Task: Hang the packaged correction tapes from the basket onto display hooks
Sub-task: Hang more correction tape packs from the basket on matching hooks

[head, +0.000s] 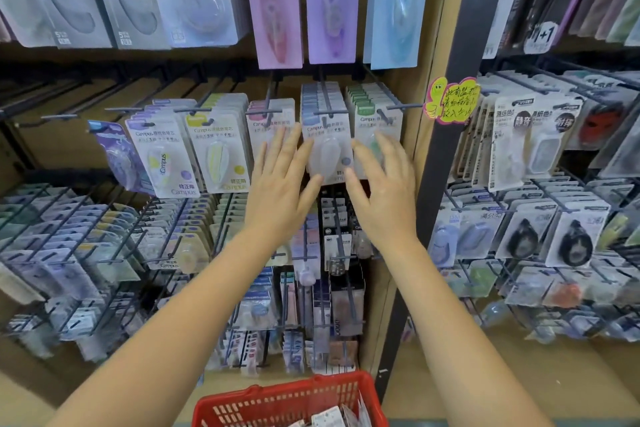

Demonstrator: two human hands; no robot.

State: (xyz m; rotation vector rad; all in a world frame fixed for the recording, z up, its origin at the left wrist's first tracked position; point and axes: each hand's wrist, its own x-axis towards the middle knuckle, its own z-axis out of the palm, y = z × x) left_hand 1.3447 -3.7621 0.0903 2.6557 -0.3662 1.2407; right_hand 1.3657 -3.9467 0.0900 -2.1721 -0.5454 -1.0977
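Head view: my left hand (280,180) and right hand (381,184), fingers straight and holding nothing, flank the blue pack (327,149) on its hook (325,104), likely squaring it. More packs wait in the basket (277,402).

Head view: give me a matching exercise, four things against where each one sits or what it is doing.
Things:
1. left hand
2. right hand
3. red basket
4. yellow sign

Places or states:
A. stuck on the wooden upright right of the packs
B. bottom edge of the picture, holding a few packs
C. fingers spread over the pink-topped pack
D. fingers spread over the green-topped pack

Pairs: 1-C, 2-D, 3-B, 4-A
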